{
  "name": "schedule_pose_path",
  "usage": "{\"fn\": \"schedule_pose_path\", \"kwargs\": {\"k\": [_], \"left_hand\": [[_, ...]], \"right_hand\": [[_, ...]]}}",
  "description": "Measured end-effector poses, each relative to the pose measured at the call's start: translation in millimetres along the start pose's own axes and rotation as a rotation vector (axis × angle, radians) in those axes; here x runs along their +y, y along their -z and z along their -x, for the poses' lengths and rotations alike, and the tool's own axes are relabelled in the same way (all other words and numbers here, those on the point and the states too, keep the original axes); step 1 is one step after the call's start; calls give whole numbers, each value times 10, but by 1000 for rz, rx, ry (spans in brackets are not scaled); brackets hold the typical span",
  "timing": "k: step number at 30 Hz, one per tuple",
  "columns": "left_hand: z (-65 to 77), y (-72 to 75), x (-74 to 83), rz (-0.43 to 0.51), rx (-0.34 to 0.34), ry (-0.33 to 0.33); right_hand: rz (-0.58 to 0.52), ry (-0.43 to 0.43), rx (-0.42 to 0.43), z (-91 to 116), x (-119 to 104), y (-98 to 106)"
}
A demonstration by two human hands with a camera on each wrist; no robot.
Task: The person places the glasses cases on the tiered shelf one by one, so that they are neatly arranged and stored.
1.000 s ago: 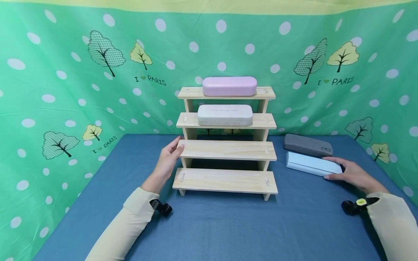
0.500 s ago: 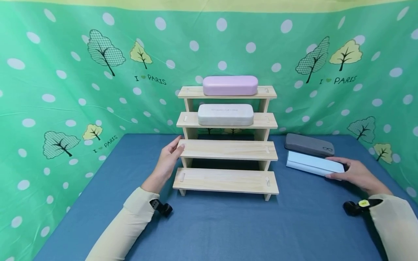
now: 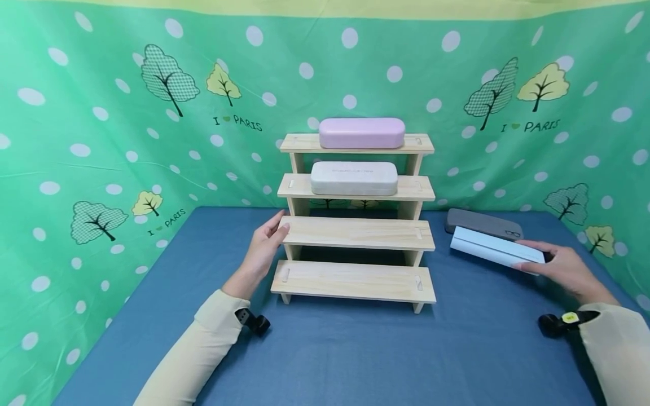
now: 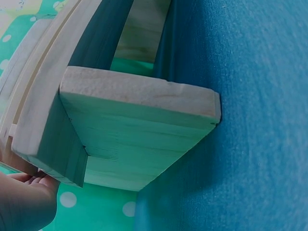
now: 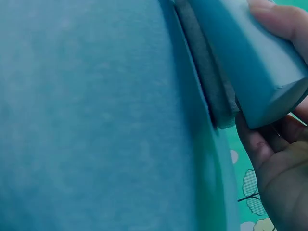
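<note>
In the head view my right hand [image 3: 571, 269] grips the right end of a light blue glasses case [image 3: 497, 248], thumb on the near side and fingers on the far side. The case is lifted, its left end raised and overlapping a dark grey glasses case [image 3: 484, 224] on the table. The right wrist view shows the light blue case [image 5: 255, 57] between thumb and fingers. My left hand [image 3: 261, 248] holds the left end of a shelf on a stepped wooden stand [image 3: 355, 232], thumb at its edge. The left wrist view shows that hand [image 4: 29, 197] partly behind the wood.
A purple glasses case [image 3: 361, 133] lies on the stand's top step, a pale grey one [image 3: 354, 179] on the step below. The two lower steps show bare wood. A blue cloth [image 3: 355, 355] covers the table; a green patterned curtain [image 3: 284, 62] hangs behind.
My right hand has raised the light blue glasses case off the table, tilting it and shifting it slightly right. The left hand stays on the stand. The head view has shifted slightly.
</note>
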State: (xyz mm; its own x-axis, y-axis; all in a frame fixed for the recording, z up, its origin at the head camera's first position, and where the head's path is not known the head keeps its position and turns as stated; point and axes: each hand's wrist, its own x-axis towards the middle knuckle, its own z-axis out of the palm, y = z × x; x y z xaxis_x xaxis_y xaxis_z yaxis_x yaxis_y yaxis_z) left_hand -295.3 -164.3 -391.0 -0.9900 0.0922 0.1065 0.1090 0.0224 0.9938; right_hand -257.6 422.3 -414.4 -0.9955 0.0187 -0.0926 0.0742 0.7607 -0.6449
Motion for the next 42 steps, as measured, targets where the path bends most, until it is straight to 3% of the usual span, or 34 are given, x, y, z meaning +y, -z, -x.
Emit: {"fn": "schedule_pose_path", "kwargs": {"k": [16,30,38,42], "left_hand": [[-8,-11,8,5,-9,-15],[-5,1,-2,-6,-4,-9],[-4,3,0,-4,-9,-5],[43,-16,95,9,-19,16]], "right_hand": [[-85,82,194,140,-201,215],[-151,250,234,327,-625,273],[-102,285,225,420,-908,232],[-127,294,216,442,-1076,177]]}}
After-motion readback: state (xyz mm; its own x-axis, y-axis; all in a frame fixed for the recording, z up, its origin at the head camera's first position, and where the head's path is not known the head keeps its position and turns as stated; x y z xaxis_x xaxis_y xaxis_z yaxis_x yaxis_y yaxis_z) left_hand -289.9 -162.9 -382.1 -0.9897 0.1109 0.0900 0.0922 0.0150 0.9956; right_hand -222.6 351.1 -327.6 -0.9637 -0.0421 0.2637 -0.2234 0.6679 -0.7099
